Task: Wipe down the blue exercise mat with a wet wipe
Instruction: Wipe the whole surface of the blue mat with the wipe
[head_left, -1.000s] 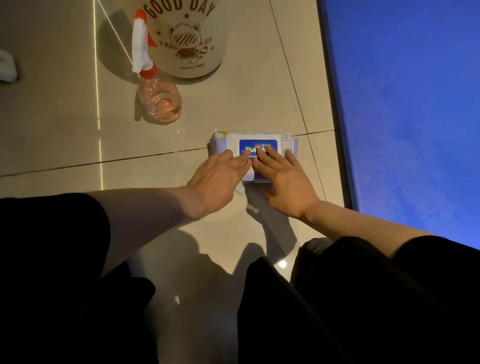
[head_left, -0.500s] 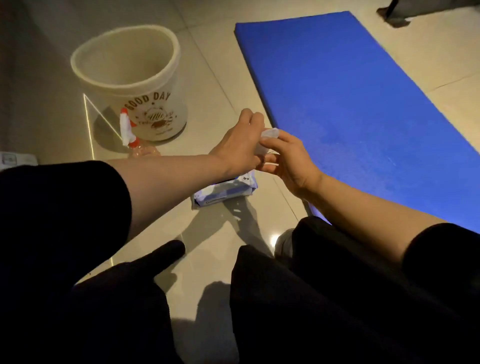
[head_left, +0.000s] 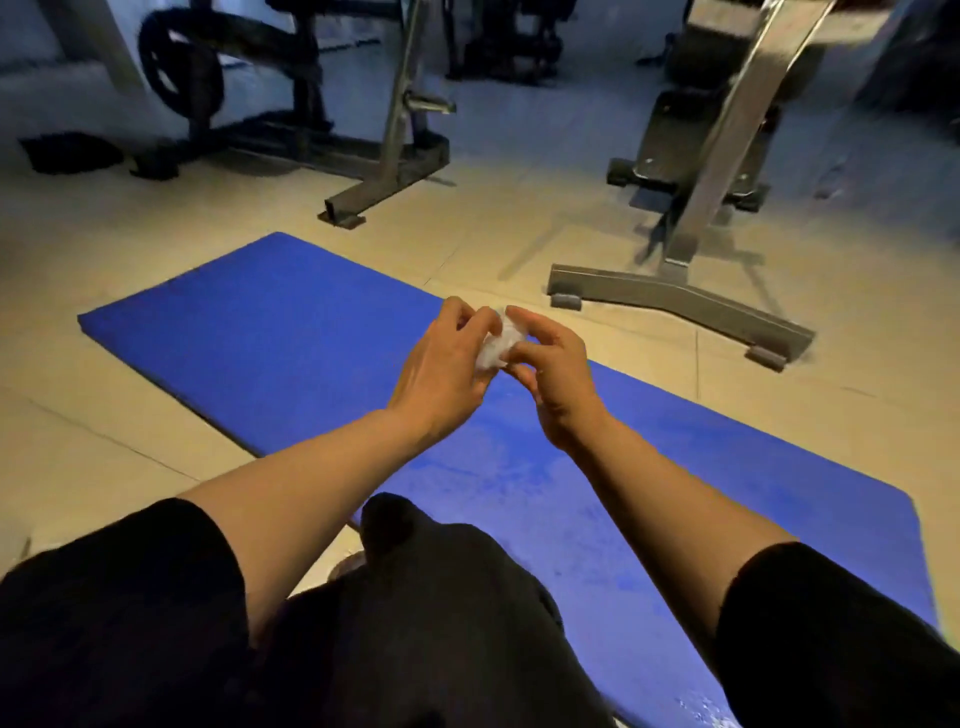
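Above the middle of the blue mat (head_left: 291, 332), both hands are meeting around a small white wet wipe (head_left: 496, 347), bunched up between them. The left hand (head_left: 441, 374) is pinching the wipe's near side with curled fingers, and the right hand (head_left: 556, 379) is pinching its other side, thumb and forefinger closed on it. The wipe is hanging in the air, not touching the mat. The mat is lying flat on the pale tiled floor (head_left: 78, 447), running from far left to near right, its near end partly hidden behind the person's dark-clothed knees (head_left: 415, 613) and black sleeves. Beyond the mat, a grey metal bench frame (head_left: 680, 306) is standing just past its far edge on the right, and a dark weight rack (head_left: 363, 130) is standing further back on the left.
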